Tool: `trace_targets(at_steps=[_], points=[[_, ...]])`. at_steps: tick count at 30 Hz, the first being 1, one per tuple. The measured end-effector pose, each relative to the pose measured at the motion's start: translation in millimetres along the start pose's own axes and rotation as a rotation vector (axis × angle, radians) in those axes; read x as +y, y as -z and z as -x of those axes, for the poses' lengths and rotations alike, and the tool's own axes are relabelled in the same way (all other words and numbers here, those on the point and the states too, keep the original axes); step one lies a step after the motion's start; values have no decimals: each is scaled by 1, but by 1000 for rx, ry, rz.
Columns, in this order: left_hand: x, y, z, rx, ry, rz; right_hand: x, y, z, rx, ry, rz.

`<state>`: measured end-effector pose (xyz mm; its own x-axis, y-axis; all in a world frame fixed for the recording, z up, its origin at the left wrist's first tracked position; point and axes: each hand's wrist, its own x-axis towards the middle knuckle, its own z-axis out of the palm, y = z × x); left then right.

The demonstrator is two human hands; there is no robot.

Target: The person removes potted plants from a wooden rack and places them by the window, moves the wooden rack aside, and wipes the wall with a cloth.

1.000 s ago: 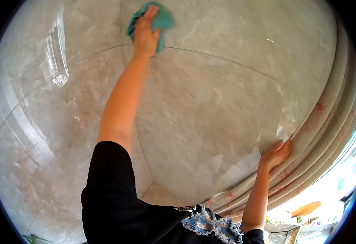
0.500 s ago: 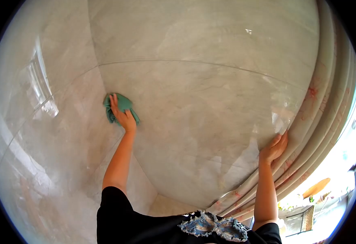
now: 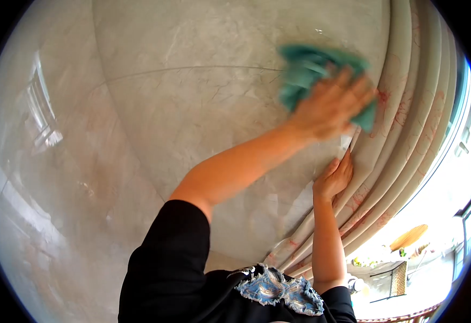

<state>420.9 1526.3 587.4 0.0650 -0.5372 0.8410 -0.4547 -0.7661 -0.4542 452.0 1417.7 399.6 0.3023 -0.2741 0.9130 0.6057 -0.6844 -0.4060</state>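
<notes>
My left hand [image 3: 335,105] is closed on a green cloth [image 3: 305,70] at the upper right of the glossy marbled wall [image 3: 192,118]. Both are smeared by motion, and the cloth fans out past the fingers on either side. Lower down, my right hand [image 3: 334,178] holds the near edge of a pale curtain [image 3: 378,145] with red floral markings. Its fingers point up along the fold, with the thumb apart from them. Part of those fingers is hard to make out against the fabric.
Thin joint lines cross the wall, and a corner runs down its left part. Bright reflections [image 3: 44,116] lie on the left side. Beyond the curtain is a brightly lit area with a woven chair-like object [image 3: 398,279] and a round tan item [image 3: 409,237].
My left hand has swept the cloth from the wall corner up and right to beside the curtain. My right hand stays at the curtain's edge; the view has shifted slightly.
</notes>
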Motion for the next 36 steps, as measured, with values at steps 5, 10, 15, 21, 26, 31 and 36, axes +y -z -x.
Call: trace_targets(at_steps=[5, 10, 15, 21, 26, 31, 36], points=[[10, -27, 12, -47, -126, 25, 1, -1, -3, 18, 15, 3], [-57, 65, 42, -201, -80, -205, 7, -3, 1, 35, 14, 35], [-176, 215, 80, -230, 63, -561, 5, -3, 2, 41, -20, -45], [-253, 300, 189, 186, 474, -599, 0, -6, 1, 80, -80, -88], [-341, 324, 179, 551, 723, -481, 3, -5, 3, 40, -99, -144], [-416, 354, 19, 926, 1077, 140, 3, -1, 7, 10, -104, -146], [-391, 258, -220, 433, 644, -581, -1, 6, -3, 5, -45, -149]])
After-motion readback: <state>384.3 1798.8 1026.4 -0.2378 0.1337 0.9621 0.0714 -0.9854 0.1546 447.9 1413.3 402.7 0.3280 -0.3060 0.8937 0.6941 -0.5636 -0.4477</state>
